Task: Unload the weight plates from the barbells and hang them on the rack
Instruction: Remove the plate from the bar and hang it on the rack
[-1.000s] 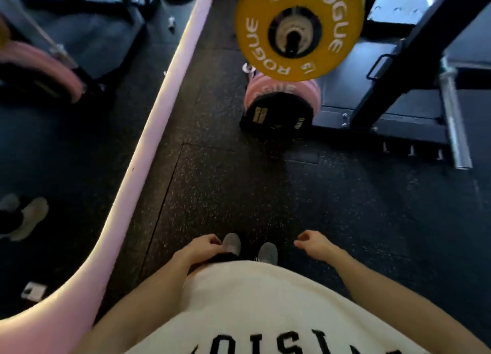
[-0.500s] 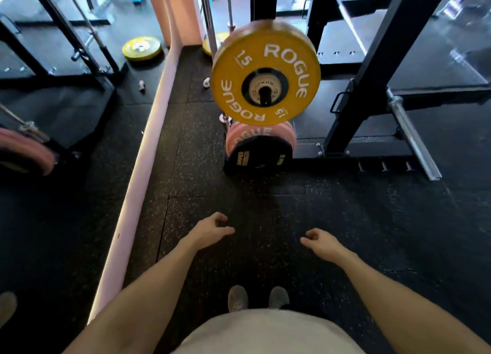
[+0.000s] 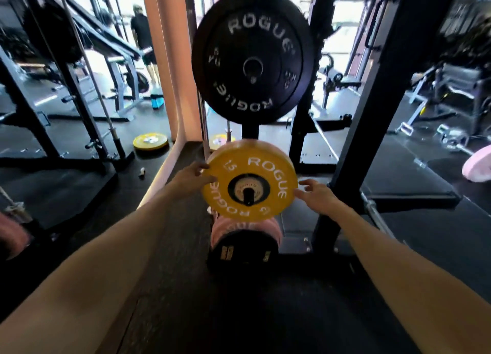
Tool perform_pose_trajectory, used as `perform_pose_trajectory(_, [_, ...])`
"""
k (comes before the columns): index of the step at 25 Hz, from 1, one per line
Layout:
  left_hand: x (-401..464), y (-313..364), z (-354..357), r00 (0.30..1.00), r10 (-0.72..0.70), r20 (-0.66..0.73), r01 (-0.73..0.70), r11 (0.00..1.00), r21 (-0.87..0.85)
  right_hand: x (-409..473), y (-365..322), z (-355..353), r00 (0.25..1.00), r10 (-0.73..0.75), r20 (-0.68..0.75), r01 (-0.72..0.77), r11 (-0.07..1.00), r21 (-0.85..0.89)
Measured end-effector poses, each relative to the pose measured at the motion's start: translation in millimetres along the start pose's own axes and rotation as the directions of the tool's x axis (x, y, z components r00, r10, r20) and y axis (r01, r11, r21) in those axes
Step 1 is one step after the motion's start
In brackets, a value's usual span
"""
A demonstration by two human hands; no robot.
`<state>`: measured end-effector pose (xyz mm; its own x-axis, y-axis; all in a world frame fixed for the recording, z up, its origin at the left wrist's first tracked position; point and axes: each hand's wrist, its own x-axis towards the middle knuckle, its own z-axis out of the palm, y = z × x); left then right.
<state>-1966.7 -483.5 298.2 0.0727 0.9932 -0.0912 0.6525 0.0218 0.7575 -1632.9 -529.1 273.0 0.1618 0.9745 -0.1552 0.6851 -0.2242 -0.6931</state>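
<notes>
A yellow 15 plate (image 3: 268,165) marked ROGUE hangs on a peg low on the black rack (image 3: 372,114). My left hand (image 3: 192,178) grips its left rim, thumb on the face and fingers at the edge. My right hand (image 3: 314,194) reaches to the right rim with fingers spread, the tips at the edge. A large black ROGUE plate (image 3: 252,35) hangs on the peg above. Below the yellow plate sit a pink plate (image 3: 244,226) and a small black plate (image 3: 241,255).
A pink pillar (image 3: 170,61) and its curb run along the left. Two yellow plates lie on the floor, one (image 3: 150,141) left of the pillar. A pink plate on a bar (image 3: 478,165) is at far right. A person (image 3: 142,27) stands in the background.
I have stepped closer and looked up. Both hands rose from waist height to the sides of the yellow plate, and the left took hold of its rim.
</notes>
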Motion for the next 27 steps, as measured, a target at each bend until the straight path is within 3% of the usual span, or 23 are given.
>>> perform_pose_trajectory(3, [28.6, 47.6, -33.3, 0.986, 0.089, -0.143, -0.093, 0.995, -0.027, 27.0, -32.6, -52.7, 0.993, -0.101, -0.067, 0.104, 0.994, 0.046])
perform_pose_trajectory(14, [139.5, 188.1, -166.2, 0.853, 0.377, -0.361, -0.391, 0.92, 0.037, 124.1, -166.5, -205.4, 0.864, -0.367, -0.345, 0.375, 0.926, -0.047])
perform_pose_trajectory(20, [228.5, 209.8, -205.5, 0.814, 0.435, -0.385, -0.381, 0.9, 0.21, 217.6, -217.7, -240.6, 0.822, -0.394, -0.412, 0.441, 0.897, 0.02])
perform_pose_trajectory(27, [329.7, 195.6, -201.9, 0.836, 0.422, -0.35, -0.363, 0.905, 0.224, 321.1, -241.1, -226.3, 0.817, -0.345, -0.461, 0.421, 0.905, 0.068])
